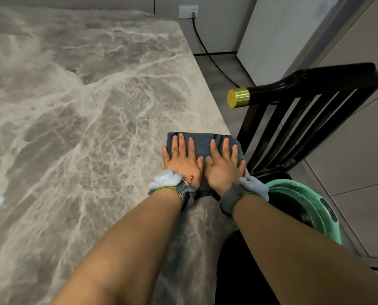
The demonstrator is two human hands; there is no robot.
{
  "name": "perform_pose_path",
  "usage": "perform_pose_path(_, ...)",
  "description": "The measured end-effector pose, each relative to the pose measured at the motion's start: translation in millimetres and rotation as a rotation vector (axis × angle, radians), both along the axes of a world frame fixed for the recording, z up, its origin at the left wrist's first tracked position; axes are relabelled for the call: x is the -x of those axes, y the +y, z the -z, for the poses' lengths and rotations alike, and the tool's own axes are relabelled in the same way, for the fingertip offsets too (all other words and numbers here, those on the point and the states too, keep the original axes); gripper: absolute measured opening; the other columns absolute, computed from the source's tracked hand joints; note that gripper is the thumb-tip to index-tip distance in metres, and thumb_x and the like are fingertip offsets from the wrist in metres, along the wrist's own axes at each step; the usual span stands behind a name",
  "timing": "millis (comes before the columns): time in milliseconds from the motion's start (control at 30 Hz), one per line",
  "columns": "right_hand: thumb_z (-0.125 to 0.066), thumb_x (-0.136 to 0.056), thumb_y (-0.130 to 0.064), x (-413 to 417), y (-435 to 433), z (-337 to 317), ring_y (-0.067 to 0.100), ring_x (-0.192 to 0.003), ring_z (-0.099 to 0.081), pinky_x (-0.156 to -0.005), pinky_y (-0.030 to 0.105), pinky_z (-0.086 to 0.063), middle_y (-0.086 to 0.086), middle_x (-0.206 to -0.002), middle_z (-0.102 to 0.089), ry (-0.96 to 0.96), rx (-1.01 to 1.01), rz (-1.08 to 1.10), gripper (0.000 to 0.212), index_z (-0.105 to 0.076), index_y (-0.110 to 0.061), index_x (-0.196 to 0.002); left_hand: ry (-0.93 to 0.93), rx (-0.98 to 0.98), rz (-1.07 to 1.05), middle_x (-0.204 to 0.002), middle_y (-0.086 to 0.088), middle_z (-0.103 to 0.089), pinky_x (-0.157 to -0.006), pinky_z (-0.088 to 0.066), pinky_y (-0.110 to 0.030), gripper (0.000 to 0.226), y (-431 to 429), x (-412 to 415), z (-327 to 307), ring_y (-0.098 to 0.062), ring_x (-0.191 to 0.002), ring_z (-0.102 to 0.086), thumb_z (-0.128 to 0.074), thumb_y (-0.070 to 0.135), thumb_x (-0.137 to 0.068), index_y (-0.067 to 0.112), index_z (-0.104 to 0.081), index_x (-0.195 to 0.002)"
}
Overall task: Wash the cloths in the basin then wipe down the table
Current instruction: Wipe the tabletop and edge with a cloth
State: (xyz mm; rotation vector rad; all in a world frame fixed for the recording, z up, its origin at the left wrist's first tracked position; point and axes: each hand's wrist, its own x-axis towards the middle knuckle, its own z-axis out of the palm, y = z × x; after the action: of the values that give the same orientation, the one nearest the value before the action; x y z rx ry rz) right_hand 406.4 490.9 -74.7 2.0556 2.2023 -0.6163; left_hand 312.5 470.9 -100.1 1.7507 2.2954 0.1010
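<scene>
A dark blue-grey cloth [202,143] lies flat on the grey marble table [84,111], close to the table's right edge. My left hand [181,160] presses on the cloth's left half with straight, spread fingers. My right hand [224,165] presses flat beside it on the right half. The two thumbs nearly touch. Most of the cloth is hidden under my palms and wrists. A green basin [302,208] sits low to the right of the table, below my right forearm.
A dark wooden chair [315,111] with a slatted back and a brass end cap [237,98] stands just right of the table edge. A wall socket [188,11] with a black cable is behind. A white appliance [278,36] stands at the back right.
</scene>
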Motion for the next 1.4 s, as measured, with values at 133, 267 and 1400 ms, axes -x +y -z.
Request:
perform_pose_path(133,-0.020,-0.100,-0.043,2,34,2,0.024,-0.146,0.016,-0.113,0.058,0.005,-0.007,-0.159,0.012,0.005,-0.035,-0.082,0.052,-0.003,-0.039,-0.150,0.001,-0.014,-0.024,-0.160,-0.008,0.009,-0.117,0.007,-0.049,0.061,31,10,1,-0.025,-0.148,0.010,-0.016,0.043,-0.099,0.019,0.000,-0.152)
perform_pose_path(267,-0.018,-0.099,-0.044,9,60,5,0.023,-0.146,0.017,-0.108,0.067,0.005,-0.009,-0.159,0.014,0.007,-0.034,-0.053,0.052,-0.002,-0.042,-0.148,-0.021,-0.082,-0.013,-0.160,-0.005,0.006,-0.116,0.008,-0.051,0.058,55,19,3,-0.025,-0.148,0.009,-0.018,0.044,-0.098,0.029,-0.002,-0.151)
perform_pose_path(1400,-0.019,-0.101,-0.040,-47,-320,-14,0.033,-0.146,0.013,-0.118,0.045,0.005,0.004,-0.159,0.015,-0.113,0.040,-0.617,0.057,0.006,-0.027,-0.151,-0.074,0.148,-0.348,-0.159,-0.001,0.017,-0.117,0.010,-0.048,0.064,-376,-57,-23,-0.027,-0.146,0.018,-0.003,0.051,-0.090,0.033,0.007,-0.150)
